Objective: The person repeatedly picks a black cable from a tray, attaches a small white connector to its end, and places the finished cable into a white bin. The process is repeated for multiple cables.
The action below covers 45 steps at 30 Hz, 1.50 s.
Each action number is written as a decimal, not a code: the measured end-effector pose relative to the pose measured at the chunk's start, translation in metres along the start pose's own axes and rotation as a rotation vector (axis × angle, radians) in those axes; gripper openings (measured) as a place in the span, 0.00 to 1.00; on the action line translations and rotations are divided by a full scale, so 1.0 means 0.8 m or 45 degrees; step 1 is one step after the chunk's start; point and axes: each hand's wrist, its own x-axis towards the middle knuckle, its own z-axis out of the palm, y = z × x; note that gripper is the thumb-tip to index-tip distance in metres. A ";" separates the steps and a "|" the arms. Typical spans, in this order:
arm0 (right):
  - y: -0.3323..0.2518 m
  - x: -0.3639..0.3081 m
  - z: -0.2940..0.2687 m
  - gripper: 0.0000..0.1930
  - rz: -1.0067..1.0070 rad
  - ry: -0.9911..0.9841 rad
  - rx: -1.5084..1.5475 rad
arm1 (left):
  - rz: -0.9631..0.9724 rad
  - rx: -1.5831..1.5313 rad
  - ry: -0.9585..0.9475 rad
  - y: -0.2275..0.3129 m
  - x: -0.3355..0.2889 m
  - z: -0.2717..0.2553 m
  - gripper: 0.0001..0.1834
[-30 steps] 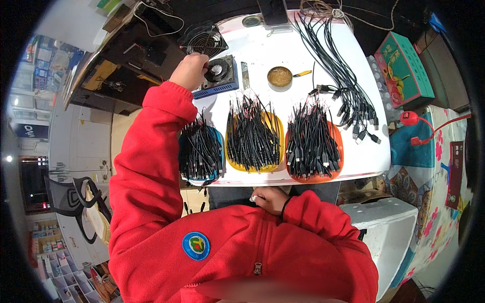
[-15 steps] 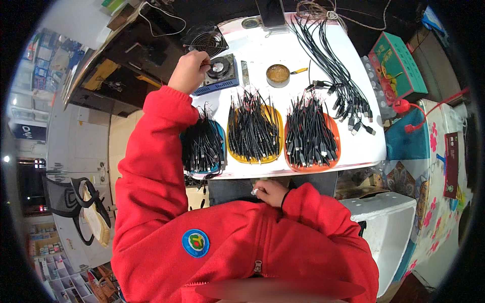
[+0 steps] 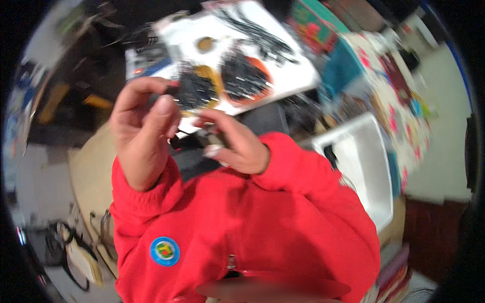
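In front of my chest, both hands are raised before the white table. My left hand (image 3: 144, 129) is closed with thumb and fingers pinched on a small dark thing, too blurred to name. Beside it, my right hand (image 3: 235, 144) is closed too, its thumb and fingers round something small and pale grey, partly hidden. Just beyond the hands lie bundles of short black cables with metal plugs, in a yellow tray (image 3: 216, 87) and an orange tray (image 3: 268, 81). My left hand hides the area where the blue tray stood.
On the white table (image 3: 298, 83), a blue-sided fan unit (image 3: 156, 65), a round tin (image 3: 204, 44) and long black cables (image 3: 257, 38) lie farther back. A white foam box (image 3: 381, 187) stands at right, near a flower-patterned cloth (image 3: 391, 116). A green box (image 3: 310, 28) is behind.
My left hand has come back from the fan unit to my chest. My right hand has risen from my lap beside it. The view has turned and shifted, with blur.
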 end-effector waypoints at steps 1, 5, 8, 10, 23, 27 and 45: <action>-0.016 -0.002 0.001 0.26 -0.168 0.046 -0.080 | -0.018 -0.051 0.032 -0.012 -0.012 0.020 0.09; -0.070 -0.046 -0.010 0.21 0.053 0.108 -0.165 | -0.066 -0.186 -0.153 -0.048 -0.045 0.075 0.13; -0.110 -0.093 -0.076 0.12 0.486 0.261 -0.349 | 0.028 -0.177 -0.193 -0.062 -0.053 0.084 0.22; -0.164 -0.136 -0.136 0.10 0.348 0.430 -0.260 | -0.051 -0.127 -0.207 -0.062 -0.059 0.073 0.21; -0.091 -0.335 -0.338 0.10 1.532 0.316 -0.880 | -0.477 0.294 -0.403 -0.111 -0.072 -0.022 0.05; 0.072 -0.384 -0.327 0.13 2.019 -0.066 -0.815 | -0.618 0.411 -0.385 -0.126 -0.076 -0.035 0.06; -0.022 -0.111 -0.197 0.11 0.820 -0.306 -1.347 | -0.060 2.410 0.355 -0.157 0.010 -0.223 0.12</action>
